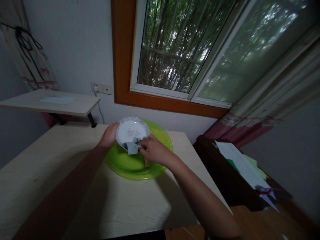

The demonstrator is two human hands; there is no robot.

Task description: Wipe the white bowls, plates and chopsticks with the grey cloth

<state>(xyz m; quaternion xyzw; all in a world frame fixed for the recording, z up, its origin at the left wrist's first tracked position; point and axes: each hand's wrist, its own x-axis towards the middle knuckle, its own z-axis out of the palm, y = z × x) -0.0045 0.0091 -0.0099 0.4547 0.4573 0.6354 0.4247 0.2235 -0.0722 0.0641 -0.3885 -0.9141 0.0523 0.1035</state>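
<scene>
My left hand (109,136) grips the left rim of a white plate (128,128) with a pale floral pattern. The plate is tilted toward me above a round green basin (137,175). Pinched in the fingers of my right hand (153,148) is a grey-blue cloth (132,146), which lies against the plate's lower right part. Beneath my right hand, a light brown stick-like item (147,162) shows inside the basin; its other end is hidden.
The basin stands on a pale wooden table (130,206). On the left is a raised shelf (85,108) with a paper (57,99) on it. Beyond the table's right edge, papers (240,163) lie on a dark wooden piece. A window (180,50) and a wall socket (96,87) are behind.
</scene>
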